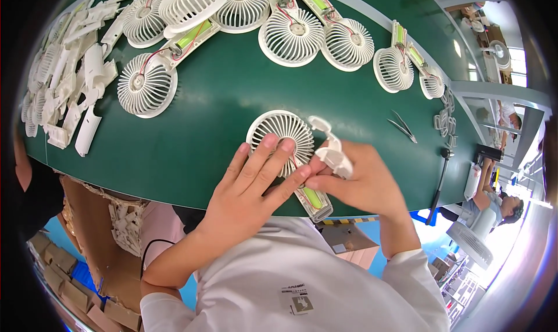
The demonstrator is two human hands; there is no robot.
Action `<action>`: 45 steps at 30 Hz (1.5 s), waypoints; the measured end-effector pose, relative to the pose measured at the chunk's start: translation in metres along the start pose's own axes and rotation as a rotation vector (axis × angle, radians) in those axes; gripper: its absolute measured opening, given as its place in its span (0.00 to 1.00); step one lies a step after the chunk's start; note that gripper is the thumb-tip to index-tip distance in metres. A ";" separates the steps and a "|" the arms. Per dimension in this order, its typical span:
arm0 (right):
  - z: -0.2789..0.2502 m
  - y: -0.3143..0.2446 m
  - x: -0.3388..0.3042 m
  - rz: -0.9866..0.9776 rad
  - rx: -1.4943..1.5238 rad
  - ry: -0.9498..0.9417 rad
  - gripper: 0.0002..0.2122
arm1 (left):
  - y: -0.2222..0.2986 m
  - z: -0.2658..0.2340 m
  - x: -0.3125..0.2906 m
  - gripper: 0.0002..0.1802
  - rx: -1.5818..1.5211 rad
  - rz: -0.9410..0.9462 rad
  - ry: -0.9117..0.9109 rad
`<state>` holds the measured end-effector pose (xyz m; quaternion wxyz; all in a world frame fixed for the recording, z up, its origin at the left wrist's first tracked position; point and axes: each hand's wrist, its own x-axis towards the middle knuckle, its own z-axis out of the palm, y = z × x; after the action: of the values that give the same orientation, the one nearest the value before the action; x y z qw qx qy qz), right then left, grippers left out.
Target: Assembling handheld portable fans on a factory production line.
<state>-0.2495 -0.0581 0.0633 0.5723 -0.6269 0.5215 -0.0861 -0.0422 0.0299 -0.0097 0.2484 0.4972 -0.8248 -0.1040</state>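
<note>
Step in hand looks like close work at the open handle of the white fan, on the green table nr its edge; next move prob. calls for a steady fan. L hand: fingers spread over grille. R hand grips white shell pc, fingertips part hidden. Cardboard box, lower L, has white plastic bits in it

my left hand hides lower left of fan grille. upper part of handle battery covered by my fingers. my right hand: some fingertips out of sight behind white cover. topmost fans cut by upper edge. shell heap overlaps itself, lower pieces hidden. person at left mostly lost to dark rim. far shelf items too small to tell.
</note>
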 end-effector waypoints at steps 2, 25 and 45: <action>-0.006 -0.003 0.001 -0.055 0.007 0.130 0.09 | 0.002 0.001 0.000 0.24 0.029 -0.005 -0.013; -0.033 -0.059 0.089 -0.997 -0.996 -0.340 0.13 | -0.008 -0.009 0.012 0.26 -0.122 -0.037 -0.014; -0.012 -0.057 0.040 -0.257 -0.812 -0.080 0.25 | -0.003 0.002 0.004 0.22 -0.197 -0.068 -0.010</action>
<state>-0.2086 -0.1069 0.0941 0.2832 -0.8642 0.4081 0.0798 -0.0428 0.0252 -0.0117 0.2883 0.4978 -0.7943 -0.1953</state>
